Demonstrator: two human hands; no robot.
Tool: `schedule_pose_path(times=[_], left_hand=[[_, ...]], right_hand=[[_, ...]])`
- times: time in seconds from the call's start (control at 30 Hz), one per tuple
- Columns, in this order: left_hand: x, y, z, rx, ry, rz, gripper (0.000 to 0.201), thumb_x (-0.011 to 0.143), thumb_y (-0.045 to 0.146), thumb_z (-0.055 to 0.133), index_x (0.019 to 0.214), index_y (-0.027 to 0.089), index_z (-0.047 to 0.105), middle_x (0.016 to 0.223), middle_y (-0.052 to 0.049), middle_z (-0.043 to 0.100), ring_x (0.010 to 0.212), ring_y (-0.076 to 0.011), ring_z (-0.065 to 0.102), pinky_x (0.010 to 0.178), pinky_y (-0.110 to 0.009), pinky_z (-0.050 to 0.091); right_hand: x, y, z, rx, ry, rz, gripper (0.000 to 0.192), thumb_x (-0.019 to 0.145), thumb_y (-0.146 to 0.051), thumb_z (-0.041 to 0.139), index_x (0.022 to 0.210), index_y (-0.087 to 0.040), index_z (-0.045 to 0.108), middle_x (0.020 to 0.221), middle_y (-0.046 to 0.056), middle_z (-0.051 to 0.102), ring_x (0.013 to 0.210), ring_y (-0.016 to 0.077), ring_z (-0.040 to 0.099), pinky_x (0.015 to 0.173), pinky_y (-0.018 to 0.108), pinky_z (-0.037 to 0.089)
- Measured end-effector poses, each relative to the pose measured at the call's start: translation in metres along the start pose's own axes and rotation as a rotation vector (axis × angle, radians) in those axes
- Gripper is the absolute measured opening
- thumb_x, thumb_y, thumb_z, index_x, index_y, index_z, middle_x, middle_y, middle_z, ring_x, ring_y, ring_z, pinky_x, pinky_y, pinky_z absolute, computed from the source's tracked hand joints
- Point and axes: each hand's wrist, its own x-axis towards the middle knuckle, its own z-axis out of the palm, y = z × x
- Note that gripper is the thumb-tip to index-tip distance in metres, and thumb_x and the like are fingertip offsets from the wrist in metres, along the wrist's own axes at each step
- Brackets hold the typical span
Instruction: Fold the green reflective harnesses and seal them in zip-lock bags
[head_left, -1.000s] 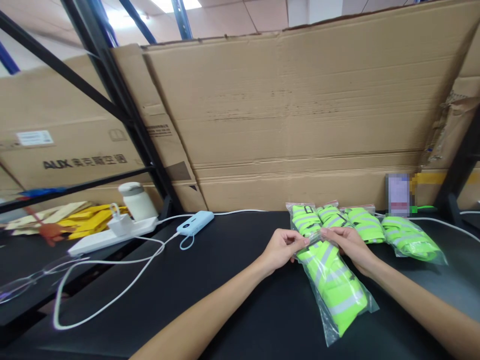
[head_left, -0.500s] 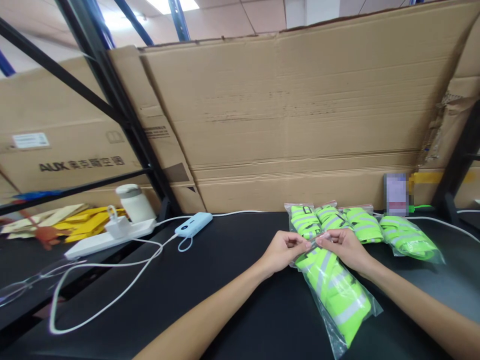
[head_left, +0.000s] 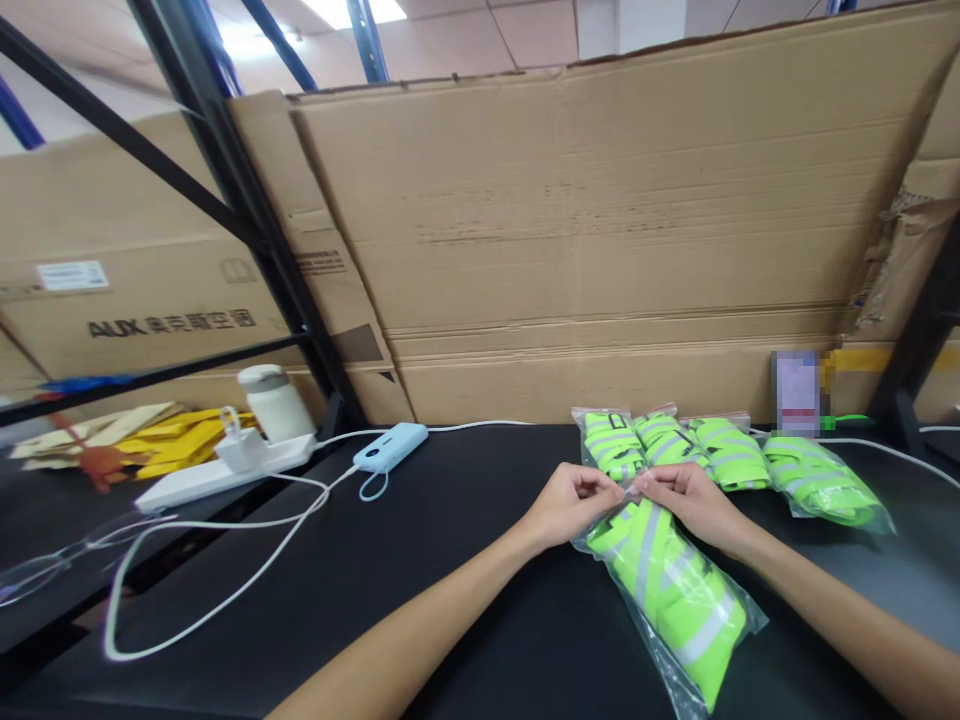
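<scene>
A clear plastic bag [head_left: 679, 590] lies on the black table with a folded neon-green fabric item inside, crossed by silver reflective strips. My left hand [head_left: 574, 503] pinches the bag's top edge between thumb and fingers. Close beside it, my right hand [head_left: 690, 500] pinches the same edge, the fingertips of both hands nearly meeting. Just behind my hands, similar filled bags stand in a row: one at the left [head_left: 611, 445], one partly covered by my right hand [head_left: 667, 438], another [head_left: 729, 453], and one at the right end [head_left: 825, 480].
A light-blue power bank [head_left: 390, 447] lies at the left, with a white cable [head_left: 217, 645] looping over the table [head_left: 465, 540]. Farther left are a white power strip [head_left: 180, 485], a white bottle [head_left: 276, 405] and yellow packets [head_left: 180, 440]. Cardboard [head_left: 585, 220] walls off the back.
Both hands keep their pinch on the bag's top edge, with the fingertips shifted only slightly. The whole view has moved a little; the bag's lower end sits slightly lower.
</scene>
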Motion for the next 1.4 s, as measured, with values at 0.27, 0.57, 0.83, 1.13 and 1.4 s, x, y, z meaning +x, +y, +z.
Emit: schedule_pose_path(times=[0.27,0.57,0.83,1.13,1.4], left_hand=[[-0.002,0.008,0.003,0.069,0.006,0.064,0.051,0.073,0.064,0.075,0.066,0.013,0.066,0.056,0.001,0.054,0.052,-0.0092,0.042,0.053,-0.023,0.033],[-0.001,0.002,-0.001,0.114,-0.038,0.085,0.052,0.08,0.065,0.068,0.073,0.013,0.064,0.056,0.006,0.042,0.051,-0.0078,0.033,0.05,-0.022,0.025],[-0.004,-0.001,0.002,0.224,-0.078,0.18,0.048,0.097,0.058,0.048,0.072,0.017,0.049,0.065,0.005,0.034,0.059,-0.01,0.028,0.053,-0.024,0.022],[-0.005,0.0,0.002,0.344,-0.11,0.175,0.049,0.1,0.059,0.042,0.071,0.019,0.043,0.063,0.006,0.031,0.056,-0.0099,0.027,0.051,-0.024,0.022],[-0.008,0.002,0.005,0.285,-0.168,0.219,0.044,0.101,0.053,0.043,0.071,0.02,0.038,0.063,0.007,0.026,0.055,-0.0092,0.023,0.049,-0.024,0.019]], right_hand=[[0.0,0.002,-0.001,0.0,0.089,0.064,0.038,0.08,-0.057,0.075,0.078,-0.019,0.076,0.065,0.001,0.067,0.053,0.0123,0.052,0.053,0.026,0.039],[-0.002,-0.011,0.001,-0.075,0.088,-0.083,0.035,0.082,-0.057,0.072,0.084,-0.023,0.081,0.084,0.006,0.076,0.082,0.0238,0.068,0.079,0.035,0.051],[0.001,-0.001,-0.004,-0.05,0.096,-0.041,0.038,0.081,-0.058,0.073,0.085,-0.021,0.08,0.073,0.004,0.073,0.062,0.0167,0.06,0.061,0.028,0.046],[0.001,-0.001,-0.001,-0.207,0.054,-0.15,0.036,0.091,-0.053,0.064,0.099,-0.023,0.082,0.087,0.004,0.077,0.077,0.0217,0.065,0.07,0.032,0.05],[0.002,0.002,-0.002,-0.122,0.013,-0.168,0.028,0.086,-0.046,0.074,0.098,-0.023,0.082,0.086,0.004,0.078,0.08,0.0213,0.068,0.075,0.032,0.052]])
